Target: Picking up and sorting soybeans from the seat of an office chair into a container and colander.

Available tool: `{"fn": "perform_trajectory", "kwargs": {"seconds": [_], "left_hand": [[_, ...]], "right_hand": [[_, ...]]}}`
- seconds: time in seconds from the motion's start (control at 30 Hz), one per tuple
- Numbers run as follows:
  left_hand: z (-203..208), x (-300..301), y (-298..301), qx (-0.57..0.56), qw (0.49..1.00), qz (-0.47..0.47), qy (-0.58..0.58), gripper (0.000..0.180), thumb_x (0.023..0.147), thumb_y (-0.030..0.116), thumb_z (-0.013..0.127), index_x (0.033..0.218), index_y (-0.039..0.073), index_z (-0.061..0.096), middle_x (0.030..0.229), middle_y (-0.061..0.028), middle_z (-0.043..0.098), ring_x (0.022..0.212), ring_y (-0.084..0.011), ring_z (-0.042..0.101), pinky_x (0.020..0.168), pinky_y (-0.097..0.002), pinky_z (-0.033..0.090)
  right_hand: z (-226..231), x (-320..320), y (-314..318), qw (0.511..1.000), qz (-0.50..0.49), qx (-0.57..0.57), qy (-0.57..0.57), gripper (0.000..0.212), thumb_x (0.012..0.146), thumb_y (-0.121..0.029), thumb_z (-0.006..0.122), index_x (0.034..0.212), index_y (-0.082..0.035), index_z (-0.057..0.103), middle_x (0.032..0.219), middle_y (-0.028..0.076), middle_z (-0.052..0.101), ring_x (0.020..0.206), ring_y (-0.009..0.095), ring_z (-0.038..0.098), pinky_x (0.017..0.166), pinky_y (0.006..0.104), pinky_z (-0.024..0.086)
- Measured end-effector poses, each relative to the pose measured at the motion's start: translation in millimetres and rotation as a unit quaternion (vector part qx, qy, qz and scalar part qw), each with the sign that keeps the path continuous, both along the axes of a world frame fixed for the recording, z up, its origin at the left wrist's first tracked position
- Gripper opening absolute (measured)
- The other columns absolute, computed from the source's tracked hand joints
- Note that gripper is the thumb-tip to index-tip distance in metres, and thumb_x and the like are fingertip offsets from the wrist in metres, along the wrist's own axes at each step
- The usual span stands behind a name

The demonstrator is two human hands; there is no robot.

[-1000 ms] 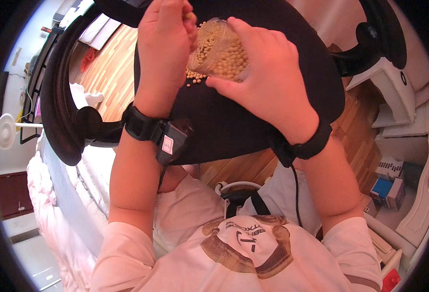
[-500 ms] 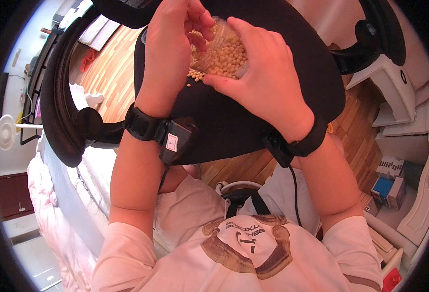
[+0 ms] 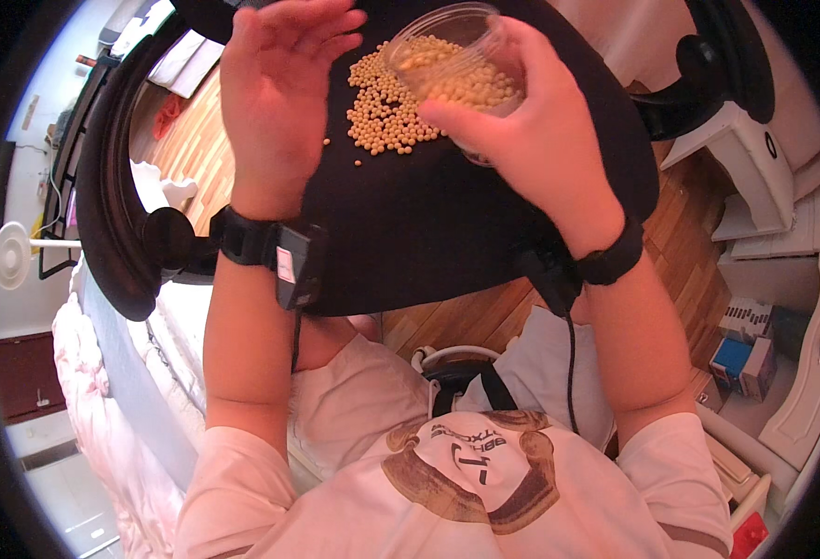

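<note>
- On my head view, I've got the right hand (image 3: 545,126) wrapped around a clear cup (image 3: 456,20): thumb on the near side, fingers on the far side.
- Cup is above the right part of the black seat (image 3: 428,224), mouth leaning toward the upper left. Can't tell if its base touches the seat.
- Yellow beans (image 3: 475,86) sit in the cup, visible through the wall.
- My left hand (image 3: 284,102) is spread and well apart from the right, palm showing, fingers pointing right toward the cup but not touching it. I see nothing in it.
- Loose beans (image 3: 386,126) lie in a patch on the seat between the hands, partly behind the cup. Bare seat shows through gaps in the patch.
- One stray bean (image 3: 358,163) sits just off the near edge of the patch; another is right beside the left hand.
- I see a black band on each wrist; the left one carries a black box (image 3: 307,270) with a small pale label.
- Black armrests flank the seat, left (image 3: 107,186) and right (image 3: 750,56).
- Wooden floor (image 3: 698,224) beyond the seat edge.
</note>
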State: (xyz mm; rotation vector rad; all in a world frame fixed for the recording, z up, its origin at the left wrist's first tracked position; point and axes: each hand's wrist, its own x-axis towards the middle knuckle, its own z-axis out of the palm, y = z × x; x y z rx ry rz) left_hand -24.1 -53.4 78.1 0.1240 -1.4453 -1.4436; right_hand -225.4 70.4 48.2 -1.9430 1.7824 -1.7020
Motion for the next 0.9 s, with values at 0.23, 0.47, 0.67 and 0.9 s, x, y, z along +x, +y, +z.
{"fn": "perform_trajectory", "kwargs": {"seconds": [0.23, 0.47, 0.67, 0.9], "left_hand": [[-58, 43, 46, -0.201, 0.730, 0.272, -0.594, 0.085, 0.091, 0.056, 0.068, 0.150, 0.002, 0.039, 0.147, -0.0257, 0.050, 0.141, -0.0375, 0.045, 0.117, -0.0465, 0.033], [-80, -13, 21, -0.294, 0.681, 0.284, -0.608, 0.103, 0.083, 0.067, 0.068, 0.153, 0.001, 0.033, 0.156, -0.0225, 0.039, 0.148, -0.0376, 0.033, 0.122, -0.0553, 0.021], [-83, -32, -12, -0.383, 0.734, 0.204, -0.522, 0.082, 0.087, 0.060, 0.068, 0.147, 0.008, 0.048, 0.148, -0.0212, 0.047, 0.141, -0.0380, 0.042, 0.118, -0.0514, 0.030], [-71, -32, 4, -0.420, 0.721, 0.187, -0.518, 0.035, 0.096, 0.034, 0.066, 0.117, 0.006, 0.061, 0.115, -0.0167, 0.058, 0.115, -0.0372, 0.055, 0.098, -0.0466, 0.043]], "right_hand": [[2, -45, 4, 0.985, -0.020, 0.016, -0.173, 0.074, 0.078, -0.030, 0.090, 0.135, 0.001, 0.053, 0.117, 0.014, 0.069, 0.102, 0.020, 0.069, 0.088, 0.0313, 0.055], [-13, -61, -6, 0.975, -0.036, 0.007, -0.219, 0.087, 0.074, -0.040, 0.091, 0.132, 0.009, 0.049, 0.117, 0.017, 0.067, 0.105, 0.023, 0.068, 0.092, 0.0342, 0.054], [-22, -65, -11, 0.980, -0.050, -0.009, -0.193, 0.080, 0.075, -0.034, 0.090, 0.131, 0.008, 0.050, 0.117, 0.018, 0.068, 0.105, 0.022, 0.068, 0.091, 0.0339, 0.055], [-17, -59, -7, 0.985, -0.023, -0.033, -0.166, 0.071, 0.074, -0.031, 0.090, 0.126, 0.003, 0.056, 0.111, 0.015, 0.072, 0.100, 0.023, 0.070, 0.090, 0.0356, 0.055]]}}
